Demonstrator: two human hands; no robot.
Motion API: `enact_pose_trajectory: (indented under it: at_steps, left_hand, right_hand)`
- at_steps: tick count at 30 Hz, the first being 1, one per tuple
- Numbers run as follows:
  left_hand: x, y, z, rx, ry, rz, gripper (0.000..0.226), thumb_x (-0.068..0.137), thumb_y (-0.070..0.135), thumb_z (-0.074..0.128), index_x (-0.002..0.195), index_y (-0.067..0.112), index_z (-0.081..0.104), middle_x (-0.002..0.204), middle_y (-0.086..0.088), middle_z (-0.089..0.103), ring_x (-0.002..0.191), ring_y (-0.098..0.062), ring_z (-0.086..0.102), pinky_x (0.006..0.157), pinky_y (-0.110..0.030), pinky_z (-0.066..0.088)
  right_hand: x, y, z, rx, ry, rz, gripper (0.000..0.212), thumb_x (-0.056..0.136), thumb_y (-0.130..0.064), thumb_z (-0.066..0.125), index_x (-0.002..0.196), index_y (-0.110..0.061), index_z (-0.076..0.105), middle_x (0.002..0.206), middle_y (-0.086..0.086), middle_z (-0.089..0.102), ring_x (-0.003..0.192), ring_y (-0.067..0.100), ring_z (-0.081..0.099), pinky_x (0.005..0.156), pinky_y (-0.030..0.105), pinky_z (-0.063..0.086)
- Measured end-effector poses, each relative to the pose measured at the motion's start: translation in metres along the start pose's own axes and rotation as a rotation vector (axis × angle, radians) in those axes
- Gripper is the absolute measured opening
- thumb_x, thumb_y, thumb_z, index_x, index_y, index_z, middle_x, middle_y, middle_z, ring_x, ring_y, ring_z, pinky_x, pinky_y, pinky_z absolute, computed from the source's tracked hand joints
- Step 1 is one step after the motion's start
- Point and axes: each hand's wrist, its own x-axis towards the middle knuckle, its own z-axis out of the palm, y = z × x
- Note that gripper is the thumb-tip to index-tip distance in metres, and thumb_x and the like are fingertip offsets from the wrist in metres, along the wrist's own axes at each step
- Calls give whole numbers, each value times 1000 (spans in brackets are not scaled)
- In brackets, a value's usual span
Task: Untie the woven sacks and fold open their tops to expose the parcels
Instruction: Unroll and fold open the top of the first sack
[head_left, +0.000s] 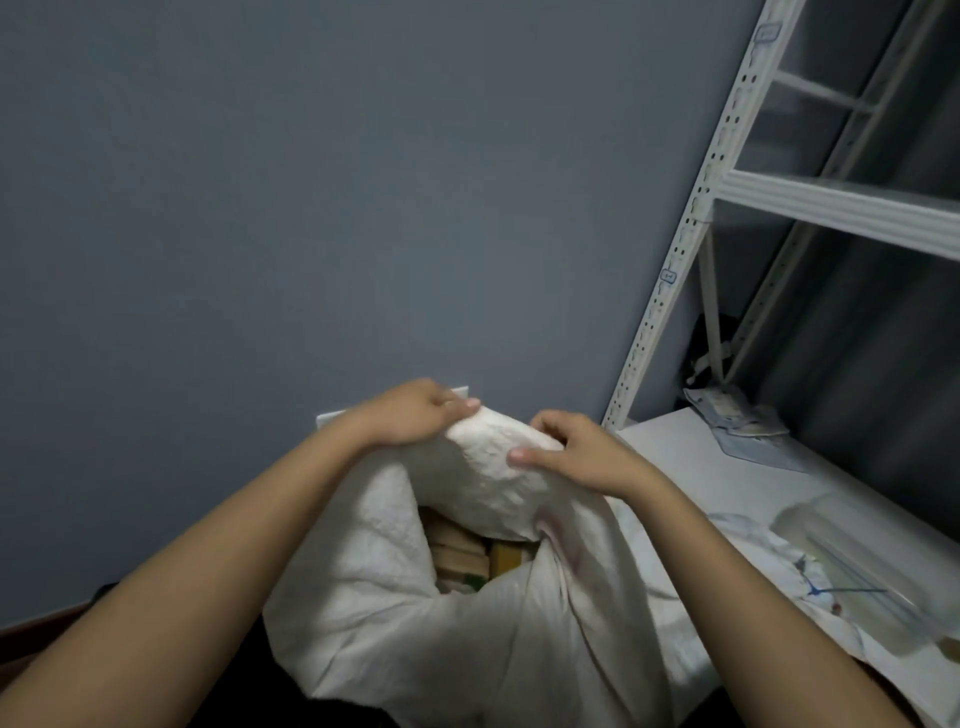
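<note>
Both hands, left (415, 413) and right (576, 457), are pinching the soft sack (467, 587) rim at lower center. The cloth is bending easily; parcels (467, 551) are showing. Hold the rim.

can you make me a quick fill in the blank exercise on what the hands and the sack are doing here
1. Both the left hand and the right hand grip the top of the white woven ____.
2. Through the open mouth below the hands, tan ____ show inside.
3. The white slotted metal shelving rack stands on the person's ____ side.
4. The wall behind the hands is painted ____.

Missing words: sack; parcels; right; grey
</note>
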Motion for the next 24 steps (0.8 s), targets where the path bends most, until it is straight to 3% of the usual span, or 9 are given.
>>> enact_pose_trajectory:
  at_steps: [2, 5, 8, 11, 13, 16, 19, 21, 24]
  left_hand:
    - [1, -5, -4, 145, 58, -38, 52, 96, 56, 32, 93, 17, 66, 111, -10, 66, 108, -26, 59, 79, -27, 40]
    - [-2, 12, 23, 406, 173, 174, 45, 98, 52, 30, 102, 22, 63, 110, -3, 64, 107, -24, 57, 76, -31, 40]
    - [3, 7, 13, 110, 117, 1, 48, 99, 47, 33, 84, 14, 64, 95, -7, 66, 104, -30, 59, 75, -31, 39]
    - [7, -2, 7, 370, 282, -33, 51, 96, 56, 29, 84, 17, 59, 95, -5, 63, 102, -30, 59, 75, -34, 41]
    - [9, 9, 26, 492, 328, 151, 48, 95, 59, 29, 99, 18, 55, 105, -4, 61, 102, -26, 56, 75, -34, 40]
    - [17, 16, 29, 252, 161, 117, 47, 98, 52, 31, 78, 17, 56, 86, -2, 63, 88, -24, 57, 67, -31, 36]
    - [28, 5, 12, 168, 185, -36, 57, 96, 57, 29, 60, 15, 44, 66, 0, 54, 76, -25, 55, 59, -30, 32]
    - [29, 8, 20, 381, 275, 108, 52, 92, 63, 26, 73, 20, 49, 83, 1, 59, 87, -23, 56, 64, -31, 34]
    - [30, 23, 38, 314, 140, 296, 43, 96, 55, 31, 91, 22, 59, 92, 3, 62, 91, -19, 57, 68, -31, 36]
  right_hand:
    - [2, 1, 8, -106, 73, -53, 34, 90, -45, 59, 76, -15, 62, 73, -6, 61, 68, 6, 54, 65, 26, 40]
    - [-2, -3, 10, 152, -180, 33, 45, 87, -49, 58, 107, -10, 69, 104, 2, 71, 97, 12, 65, 86, 21, 47]
    - [1, 1, -3, 20, -33, -22, 24, 89, -39, 64, 85, -16, 65, 76, -4, 62, 67, 5, 56, 63, 16, 42]
    - [3, 6, 6, -48, 186, -71, 34, 96, -31, 54, 65, -19, 52, 61, -6, 49, 56, 3, 44, 60, 25, 35]
    - [0, 6, 9, 95, 99, -119, 28, 97, -29, 52, 84, -9, 67, 79, 5, 67, 75, 11, 63, 75, 31, 47]
    - [-2, 6, 5, 238, 67, -38, 30, 95, -35, 55, 99, -9, 70, 89, 4, 72, 83, 13, 67, 76, 30, 51]
    - [-5, 14, 10, -202, 267, -48, 33, 96, -43, 50, 75, -19, 57, 68, -5, 59, 66, 10, 55, 64, 35, 44]
    - [-6, 14, 13, 37, 190, -71, 31, 99, -36, 47, 74, -21, 59, 69, -7, 61, 64, 4, 58, 63, 29, 46]
    - [-8, 11, 3, 404, 38, -6, 23, 95, -36, 54, 103, -20, 69, 96, -5, 71, 90, 3, 65, 82, 21, 48]
